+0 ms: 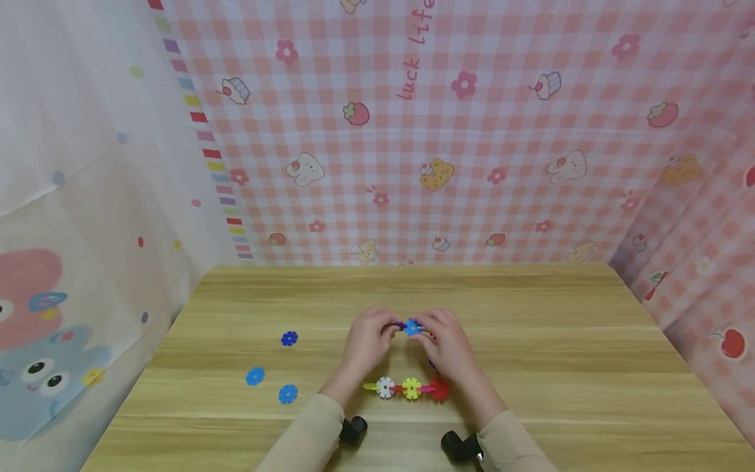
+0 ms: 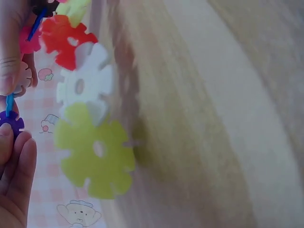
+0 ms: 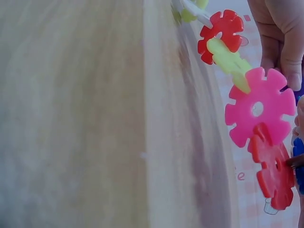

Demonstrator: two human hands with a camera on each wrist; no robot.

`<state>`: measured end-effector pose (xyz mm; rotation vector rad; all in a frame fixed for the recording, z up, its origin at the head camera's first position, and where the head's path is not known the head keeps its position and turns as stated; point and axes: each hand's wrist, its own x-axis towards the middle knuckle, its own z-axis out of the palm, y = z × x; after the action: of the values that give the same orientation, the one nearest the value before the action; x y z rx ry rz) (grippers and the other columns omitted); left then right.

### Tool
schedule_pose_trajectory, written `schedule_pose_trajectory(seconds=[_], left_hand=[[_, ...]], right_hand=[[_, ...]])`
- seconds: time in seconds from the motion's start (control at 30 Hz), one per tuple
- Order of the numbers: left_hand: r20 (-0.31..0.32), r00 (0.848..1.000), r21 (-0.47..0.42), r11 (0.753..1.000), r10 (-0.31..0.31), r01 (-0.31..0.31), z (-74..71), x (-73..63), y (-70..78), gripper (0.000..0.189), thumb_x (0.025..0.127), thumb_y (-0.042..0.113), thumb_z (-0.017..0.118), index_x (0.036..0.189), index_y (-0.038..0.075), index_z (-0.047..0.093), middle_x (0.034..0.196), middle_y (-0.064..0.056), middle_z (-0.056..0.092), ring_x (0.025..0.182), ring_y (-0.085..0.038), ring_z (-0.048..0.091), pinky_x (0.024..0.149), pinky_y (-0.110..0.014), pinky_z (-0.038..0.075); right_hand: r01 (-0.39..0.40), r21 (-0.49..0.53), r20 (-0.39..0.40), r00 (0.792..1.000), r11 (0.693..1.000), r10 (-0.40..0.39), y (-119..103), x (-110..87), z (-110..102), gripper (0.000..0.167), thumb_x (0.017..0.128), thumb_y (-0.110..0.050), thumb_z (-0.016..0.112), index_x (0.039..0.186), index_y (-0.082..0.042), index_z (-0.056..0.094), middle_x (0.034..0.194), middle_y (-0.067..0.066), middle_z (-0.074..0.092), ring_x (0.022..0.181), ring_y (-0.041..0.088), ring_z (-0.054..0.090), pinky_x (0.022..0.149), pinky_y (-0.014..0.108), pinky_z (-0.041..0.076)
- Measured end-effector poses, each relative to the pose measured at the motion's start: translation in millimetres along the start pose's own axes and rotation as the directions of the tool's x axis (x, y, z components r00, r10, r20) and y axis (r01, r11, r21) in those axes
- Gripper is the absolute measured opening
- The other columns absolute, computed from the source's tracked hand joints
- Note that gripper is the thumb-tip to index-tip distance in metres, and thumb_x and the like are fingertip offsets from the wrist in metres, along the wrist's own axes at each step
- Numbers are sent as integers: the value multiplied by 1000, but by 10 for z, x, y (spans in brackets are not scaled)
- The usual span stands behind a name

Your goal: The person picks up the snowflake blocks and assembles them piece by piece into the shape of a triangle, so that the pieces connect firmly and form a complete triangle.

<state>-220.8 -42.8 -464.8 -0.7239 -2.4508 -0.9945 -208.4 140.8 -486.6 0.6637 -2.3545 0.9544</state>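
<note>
Both hands meet above the middle of the table over a chain of slotted plastic snowflake discs. My left hand (image 1: 367,335) pinches a purple disc (image 2: 13,123) between thumb and fingers. A light blue disc (image 1: 412,327), joined edge-on to the purple one, is gripped by my right hand (image 1: 446,346). Nearer the body lies the joined row: a yellow-green disc (image 2: 97,152), a white disc (image 1: 385,387), a red one, a yellow disc (image 1: 411,389), a pink disc (image 3: 259,108) and a red disc (image 1: 439,390). A dark blue disc (image 3: 299,164) shows beside that red end, partly hidden by the right hand.
To the left lie a loose dark blue disc (image 1: 289,338) and two light blue discs, one farther left (image 1: 255,376) and one nearer (image 1: 288,394). Black wrist mounts show at the left sleeve (image 1: 307,432) and right sleeve. A checked curtain (image 1: 413,164) hangs behind the wooden table (image 1: 560,328).
</note>
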Motion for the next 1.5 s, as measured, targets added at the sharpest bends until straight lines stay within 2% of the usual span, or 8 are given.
schedule_pose_trajectory(seconds=[0.3,0.43,0.6,0.87,1.0,1.17,1.3,1.5], left_hand=[[2,997,81,994,74,-74,-20,4,11,7,85,-1,76,84,6,73,83,-3,67,78,-18,65,71,-28,56],[21,995,78,992,100,-101,-30,15,6,10,83,-4,76,83,5,72,82,-4,68,77,-18,66,72,-26,56],[47,995,67,993,92,-95,-41,24,16,11,83,-5,75,83,5,71,82,-6,69,76,-17,65,71,-23,56],[5,991,96,986,134,-134,-38,23,51,14,80,-7,76,82,5,70,81,-5,68,77,-19,66,71,-25,56],[4,989,122,981,151,-150,-32,12,54,14,80,-7,77,80,5,69,80,-5,68,76,-19,67,71,-26,57],[5,989,100,984,151,-151,-36,19,53,15,79,-7,77,81,5,69,80,-5,68,76,-19,67,70,-27,57],[6,993,68,990,121,-121,-42,25,43,17,79,-7,77,81,6,67,79,-3,67,74,-18,66,68,-25,56],[15,997,35,996,78,-78,-18,12,-3,17,81,-3,78,80,8,65,79,-2,67,74,-16,65,68,-25,56]], right_hand=[[103,8,-40,994,995,-103,7,15,21,32,77,-8,82,106,0,72,100,10,67,96,28,58,81,42,51],[113,15,-50,992,993,-112,17,1,31,31,76,-7,82,105,1,72,99,9,67,95,27,58,79,41,51],[130,21,-67,989,991,-129,27,-3,30,31,75,-6,82,104,2,72,97,9,67,93,26,58,77,40,51],[122,24,-70,990,992,-120,17,5,28,32,75,-5,82,104,2,72,96,9,66,92,26,58,76,40,50],[123,20,-58,991,992,-122,7,-7,28,30,76,-6,81,104,1,72,97,9,66,93,26,57,78,41,50],[125,17,-65,990,992,-124,15,-8,35,31,75,-6,82,104,1,72,97,9,67,92,27,58,78,41,50],[110,14,-50,993,994,-109,28,-9,46,32,76,-6,82,106,2,71,99,9,66,93,26,57,78,40,50],[31,27,6,999,999,-31,36,-19,34,35,77,-6,83,109,1,71,102,9,66,98,27,58,85,44,50]])
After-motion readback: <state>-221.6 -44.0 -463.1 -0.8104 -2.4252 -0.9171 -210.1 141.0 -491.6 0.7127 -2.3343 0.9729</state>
